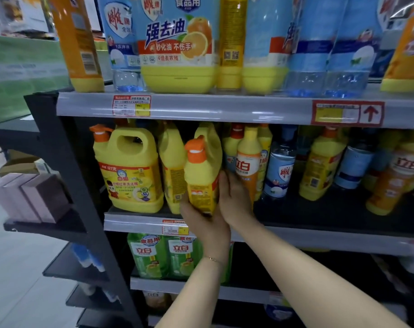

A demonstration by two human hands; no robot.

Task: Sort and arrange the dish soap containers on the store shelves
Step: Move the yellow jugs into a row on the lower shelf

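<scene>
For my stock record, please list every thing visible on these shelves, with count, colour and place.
Yellow plastic pump jug with orange cap: one, middle shelf front, held.
Other yellow plastic jugs: at least two, yellow, middle shelf left.
Slim orange-and-yellow plastic bottles: several, middle shelf right.
Clear plastic blue-labelled bottles: at least two, middle shelf right.
Large blue-labelled yellow-based plastic containers: several, top shelf.
Green plastic soap packs: two, green, lower shelf.
Left hand: grips the pump jug's base.
Right hand: presses the jug's right side.
</scene>
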